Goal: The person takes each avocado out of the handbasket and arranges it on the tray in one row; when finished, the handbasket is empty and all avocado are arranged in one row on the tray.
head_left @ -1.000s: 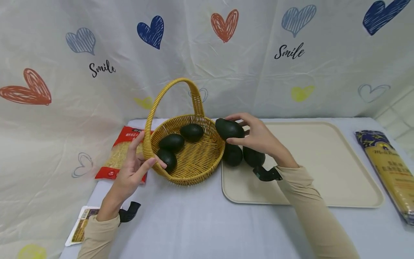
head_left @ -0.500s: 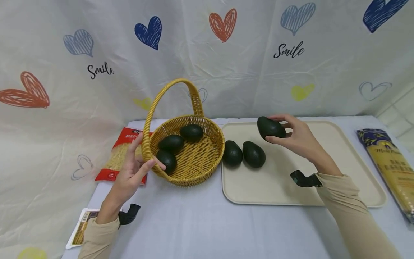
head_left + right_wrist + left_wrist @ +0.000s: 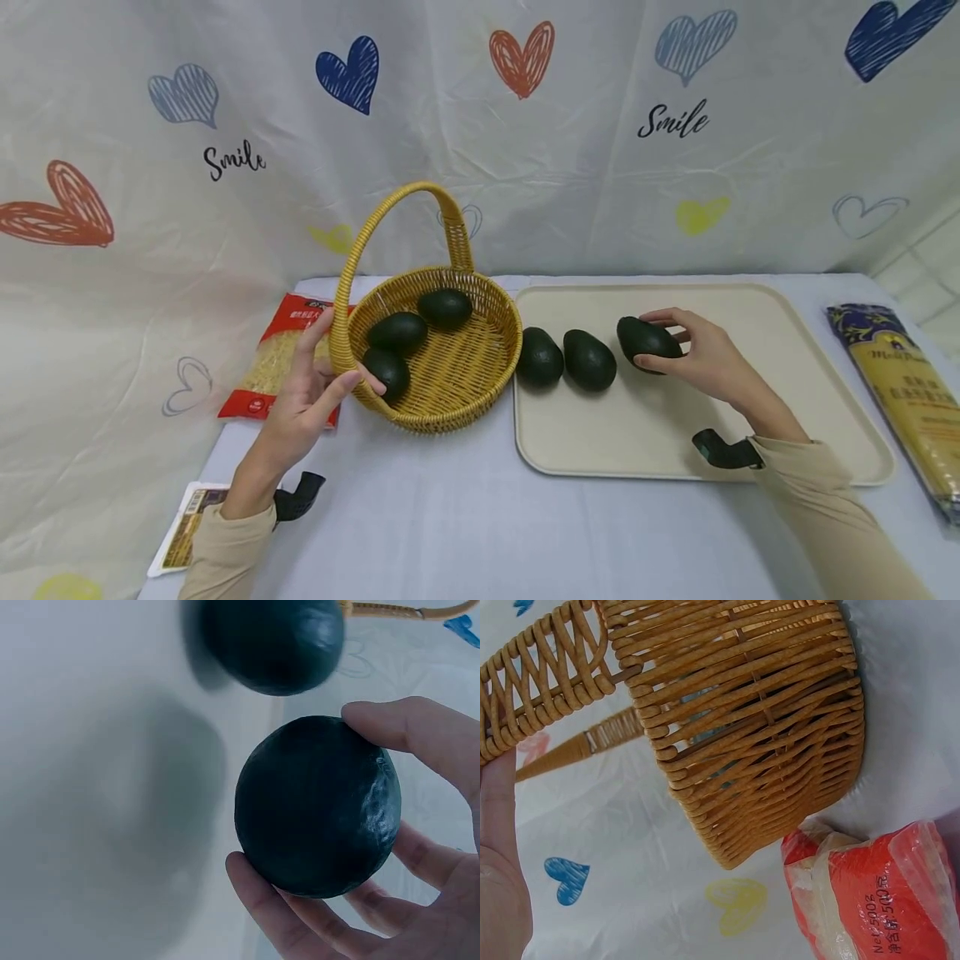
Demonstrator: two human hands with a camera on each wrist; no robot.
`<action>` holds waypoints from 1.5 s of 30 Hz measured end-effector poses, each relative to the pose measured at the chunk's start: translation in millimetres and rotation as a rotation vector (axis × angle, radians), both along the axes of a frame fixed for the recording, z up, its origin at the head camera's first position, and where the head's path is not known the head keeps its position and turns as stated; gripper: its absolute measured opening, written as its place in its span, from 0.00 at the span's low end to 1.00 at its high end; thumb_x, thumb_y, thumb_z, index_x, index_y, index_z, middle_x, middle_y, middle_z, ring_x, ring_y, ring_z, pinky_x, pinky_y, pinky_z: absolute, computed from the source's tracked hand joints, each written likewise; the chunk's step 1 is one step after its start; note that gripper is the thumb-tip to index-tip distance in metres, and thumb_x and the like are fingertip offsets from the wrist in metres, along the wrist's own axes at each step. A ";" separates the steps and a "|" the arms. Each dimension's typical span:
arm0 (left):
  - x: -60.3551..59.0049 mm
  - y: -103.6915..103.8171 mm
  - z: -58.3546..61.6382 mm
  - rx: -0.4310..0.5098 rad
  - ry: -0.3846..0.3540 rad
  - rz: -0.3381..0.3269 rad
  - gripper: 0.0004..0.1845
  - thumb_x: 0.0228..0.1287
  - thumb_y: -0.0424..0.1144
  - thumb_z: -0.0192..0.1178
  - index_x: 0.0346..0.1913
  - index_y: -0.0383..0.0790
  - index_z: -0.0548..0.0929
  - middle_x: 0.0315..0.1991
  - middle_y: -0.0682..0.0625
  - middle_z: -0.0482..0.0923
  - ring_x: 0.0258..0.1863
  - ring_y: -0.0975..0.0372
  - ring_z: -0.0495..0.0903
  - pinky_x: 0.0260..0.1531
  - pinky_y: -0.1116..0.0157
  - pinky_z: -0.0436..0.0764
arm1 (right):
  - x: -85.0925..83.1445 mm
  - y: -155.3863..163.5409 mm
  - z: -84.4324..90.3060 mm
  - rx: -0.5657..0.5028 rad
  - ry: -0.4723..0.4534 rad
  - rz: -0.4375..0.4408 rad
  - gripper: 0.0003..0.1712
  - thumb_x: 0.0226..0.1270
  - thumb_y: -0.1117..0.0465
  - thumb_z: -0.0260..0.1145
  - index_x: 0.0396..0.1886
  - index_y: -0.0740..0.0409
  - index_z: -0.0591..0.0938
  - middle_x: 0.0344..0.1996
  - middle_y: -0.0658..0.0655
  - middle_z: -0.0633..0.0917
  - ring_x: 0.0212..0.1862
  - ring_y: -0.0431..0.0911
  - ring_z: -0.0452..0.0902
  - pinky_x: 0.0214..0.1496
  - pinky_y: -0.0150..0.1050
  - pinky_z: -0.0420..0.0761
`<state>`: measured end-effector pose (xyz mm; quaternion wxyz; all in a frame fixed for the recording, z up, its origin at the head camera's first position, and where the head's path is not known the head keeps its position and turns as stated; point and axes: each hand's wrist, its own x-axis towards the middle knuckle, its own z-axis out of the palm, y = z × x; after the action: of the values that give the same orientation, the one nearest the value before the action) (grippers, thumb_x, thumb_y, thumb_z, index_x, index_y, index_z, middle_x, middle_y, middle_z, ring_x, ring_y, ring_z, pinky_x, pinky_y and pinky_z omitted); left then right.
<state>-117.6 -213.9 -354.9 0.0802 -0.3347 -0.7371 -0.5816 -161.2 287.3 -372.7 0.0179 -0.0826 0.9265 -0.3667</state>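
Note:
My right hand point(image 3: 708, 354) holds a dark green avocado point(image 3: 647, 343) between thumb and fingers, low over the beige tray point(image 3: 720, 442). In the right wrist view the held avocado point(image 3: 315, 810) casts a shadow on the tray. Two more avocados point(image 3: 589, 360) lie side by side at the tray's left end. My left hand point(image 3: 300, 408) grips the yellow wicker basket point(image 3: 442, 417) at the foot of its arched handle point(image 3: 397, 200), thumb at the rim. Inside the basket are three avocados point(image 3: 397, 333). The left wrist view shows the basket's woven side point(image 3: 757, 727) close up.
A red bag of pasta point(image 3: 277, 358) lies behind the left hand, partly hidden. A flat white-edged packet point(image 3: 180, 533) is by the left sleeve. To the right of the tray lies a long yellow and blue packet point(image 3: 900, 392). A heart-printed cloth point(image 3: 585, 167) hangs behind the table.
My right hand has carried the avocado from beside the basket rim rightward over the tray, then lowered it right of the other two. The left hand and basket have stayed put.

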 end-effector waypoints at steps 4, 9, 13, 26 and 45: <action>3.0 -1.3 -1.1 -0.012 -0.005 0.027 0.47 0.71 0.15 0.51 0.85 0.44 0.44 0.38 0.53 0.89 0.47 0.67 0.87 0.64 0.70 0.75 | 2.1 -0.9 -9.9 0.030 -0.013 0.006 0.35 0.66 0.53 0.77 0.68 0.60 0.76 0.64 0.68 0.79 0.57 0.67 0.78 0.52 0.55 0.76; 4.9 -2.4 -1.9 -0.010 -0.004 0.026 0.46 0.71 0.16 0.51 0.84 0.43 0.44 0.38 0.52 0.89 0.47 0.66 0.87 0.65 0.70 0.74 | 7.3 -1.1 -17.0 0.031 -0.065 -0.019 0.36 0.71 0.47 0.73 0.70 0.59 0.75 0.66 0.69 0.78 0.58 0.66 0.78 0.52 0.54 0.77; 4.9 -2.4 -2.4 -0.017 -0.001 0.017 0.46 0.71 0.16 0.52 0.84 0.42 0.44 0.37 0.50 0.89 0.46 0.66 0.88 0.63 0.70 0.76 | 12.1 1.9 -18.2 0.032 -0.091 -0.028 0.35 0.76 0.44 0.67 0.72 0.59 0.73 0.70 0.68 0.75 0.60 0.67 0.77 0.53 0.55 0.77; 3.6 -2.8 1.5 0.007 0.006 -0.013 0.46 0.70 0.14 0.50 0.84 0.41 0.43 0.36 0.46 0.88 0.43 0.64 0.89 0.62 0.69 0.78 | 14.4 6.1 -7.6 -0.004 -0.075 0.023 0.28 0.75 0.48 0.69 0.69 0.52 0.79 0.69 0.64 0.74 0.61 0.67 0.76 0.52 0.55 0.76; -2.0 -3.3 3.8 0.015 0.005 -0.028 0.44 0.73 0.17 0.51 0.84 0.40 0.44 0.36 0.47 0.89 0.42 0.63 0.89 0.60 0.68 0.79 | 13.9 -4.5 -5.9 0.009 -0.139 0.021 0.38 0.69 0.46 0.74 0.74 0.52 0.73 0.69 0.65 0.77 0.62 0.66 0.76 0.53 0.55 0.76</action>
<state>-119.6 -217.2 -351.1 0.0764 -0.3457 -0.7278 -0.5873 -147.3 282.8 -378.6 0.0866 -0.0666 0.9238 -0.3671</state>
